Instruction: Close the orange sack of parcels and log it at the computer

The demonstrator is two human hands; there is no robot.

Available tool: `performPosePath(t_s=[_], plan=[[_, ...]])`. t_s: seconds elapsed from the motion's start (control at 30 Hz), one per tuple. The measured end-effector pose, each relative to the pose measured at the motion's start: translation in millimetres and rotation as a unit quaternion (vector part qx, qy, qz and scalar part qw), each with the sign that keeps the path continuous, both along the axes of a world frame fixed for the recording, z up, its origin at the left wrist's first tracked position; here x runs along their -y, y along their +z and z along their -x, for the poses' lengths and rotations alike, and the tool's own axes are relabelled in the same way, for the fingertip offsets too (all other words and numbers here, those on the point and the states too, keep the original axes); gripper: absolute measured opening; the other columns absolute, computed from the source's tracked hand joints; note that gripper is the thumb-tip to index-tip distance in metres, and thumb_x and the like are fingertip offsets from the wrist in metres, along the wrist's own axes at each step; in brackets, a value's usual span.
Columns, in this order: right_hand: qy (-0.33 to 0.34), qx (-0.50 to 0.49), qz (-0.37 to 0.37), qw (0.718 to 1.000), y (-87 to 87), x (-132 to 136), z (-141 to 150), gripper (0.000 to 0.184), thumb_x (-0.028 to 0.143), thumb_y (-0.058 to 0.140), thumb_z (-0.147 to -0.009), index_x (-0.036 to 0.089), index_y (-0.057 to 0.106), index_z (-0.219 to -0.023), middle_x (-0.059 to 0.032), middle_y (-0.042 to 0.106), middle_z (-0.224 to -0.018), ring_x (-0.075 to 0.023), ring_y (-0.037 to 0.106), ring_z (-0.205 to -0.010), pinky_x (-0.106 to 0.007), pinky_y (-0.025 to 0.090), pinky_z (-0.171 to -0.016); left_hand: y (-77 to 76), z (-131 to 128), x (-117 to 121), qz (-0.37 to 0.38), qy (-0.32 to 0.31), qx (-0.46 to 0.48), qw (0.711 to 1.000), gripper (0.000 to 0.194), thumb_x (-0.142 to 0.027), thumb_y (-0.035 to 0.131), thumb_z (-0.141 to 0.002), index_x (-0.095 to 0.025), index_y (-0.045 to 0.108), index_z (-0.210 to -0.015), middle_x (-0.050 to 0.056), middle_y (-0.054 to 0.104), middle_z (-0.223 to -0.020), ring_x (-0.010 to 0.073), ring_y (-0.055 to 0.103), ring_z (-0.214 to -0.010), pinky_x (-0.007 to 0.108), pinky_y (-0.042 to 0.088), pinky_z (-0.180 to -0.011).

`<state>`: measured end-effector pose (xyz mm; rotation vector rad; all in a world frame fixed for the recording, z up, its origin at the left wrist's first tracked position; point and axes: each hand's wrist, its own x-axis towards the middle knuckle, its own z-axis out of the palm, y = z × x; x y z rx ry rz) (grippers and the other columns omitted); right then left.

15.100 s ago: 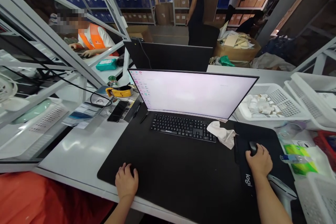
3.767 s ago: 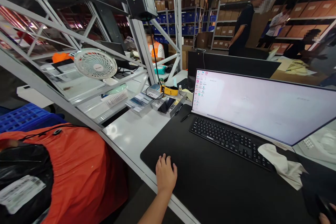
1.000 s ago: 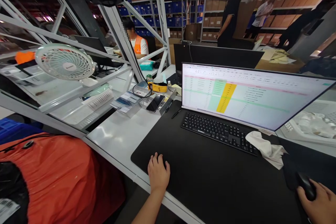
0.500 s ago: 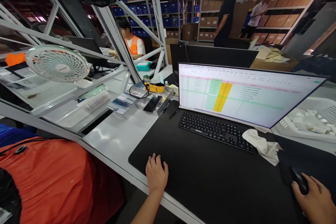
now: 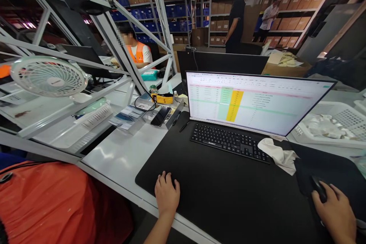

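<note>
My left hand [image 5: 167, 194] lies palm down on the black desk mat [image 5: 228, 190], near its front left corner, with fingers relaxed and nothing held. At the far right my right hand [image 5: 334, 207] is wrapped over a black computer mouse [image 5: 319, 189]. Between and beyond the hands sits a black keyboard [image 5: 228, 142], which neither hand touches. A crumpled white tissue [image 5: 278, 154] covers part of the keyboard's right end. Behind it, a lit monitor [image 5: 251, 101] shows a spreadsheet with a green and a yellow column.
Left of the monitor are a phone [image 5: 161, 116], pens and a box of papers [image 5: 128, 116]. A white basket [image 5: 337, 116] stands at right. A fan [image 5: 50, 78] and metal frame bars are at left, above a red bag [image 5: 57, 202]. Several people are beyond the desk.
The camera view has turned slightly to the right, so the desk and monitor sit further left. Both hands keep their places on the mat and the mouse.
</note>
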<state>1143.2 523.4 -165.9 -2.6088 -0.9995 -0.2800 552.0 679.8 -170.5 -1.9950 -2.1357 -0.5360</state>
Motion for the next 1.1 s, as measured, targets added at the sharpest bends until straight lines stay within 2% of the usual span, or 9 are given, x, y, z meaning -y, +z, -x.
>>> performPosePath(t_s=[0.27,0.43,0.73,0.97,1.1], plan=[[0.005,0.001,0.013,1.0,5.7,1,6,0.075,0.064,0.026,-0.089,0.021,0.061,-0.138,-0.0183,0.048,-0.149,-0.0418,0.053,-0.13,-0.055,0.049,-0.093,1.7,1,0,-0.011,-0.006,-0.007,1.0,0.037,-0.025,0.045,-0.096,-0.005,0.066,-0.118,0.019,0.061,-0.128,0.037,0.051,-0.124,0.049,0.047,-0.103],[0.022,0.017,0.013,1.0,7.5,3,7,0.071,0.061,0.028,-0.09,0.018,0.062,-0.136,-0.0188,0.046,-0.149,-0.0425,0.053,-0.13,-0.054,0.05,-0.095,2.2,1,-1,-0.003,-0.003,-0.003,1.0,0.036,-0.025,0.045,-0.096,-0.005,0.067,-0.118,0.02,0.06,-0.128,0.0371,0.05,-0.125,0.05,0.046,-0.103],[0.026,0.018,0.016,0.999,3.4,4,2,0.069,0.059,0.03,-0.089,0.019,0.062,-0.136,-0.0184,0.047,-0.148,-0.0423,0.053,-0.129,-0.054,0.05,-0.096,2.6,1,-1,-0.003,-0.002,-0.004,1.0,0.037,-0.025,0.045,-0.096,-0.005,0.066,-0.118,0.019,0.06,-0.128,0.0366,0.05,-0.125,0.049,0.046,-0.104],[0.019,0.023,-0.014,0.999,-4.9,3,-3,0.07,0.059,0.038,-0.085,0.016,0.062,-0.135,-0.021,0.052,-0.144,-0.0429,0.055,-0.126,-0.054,0.051,-0.087,4.5,0,0,0.001,-0.002,-0.013,1.0,0.038,-0.026,0.043,-0.097,-0.005,0.066,-0.119,0.019,0.061,-0.127,0.0366,0.051,-0.125,0.049,0.046,-0.104],[0.013,0.022,-0.035,0.999,-5.8,2,-2,0.07,0.057,0.041,-0.085,0.013,0.06,-0.136,-0.0219,0.052,-0.142,-0.0405,0.053,-0.13,-0.051,0.051,-0.092,5.0,0,0,0.011,0.003,-0.004,1.0,0.038,-0.027,0.042,-0.097,-0.006,0.066,-0.119,0.019,0.06,-0.129,0.0361,0.051,-0.126,0.048,0.046,-0.104]])
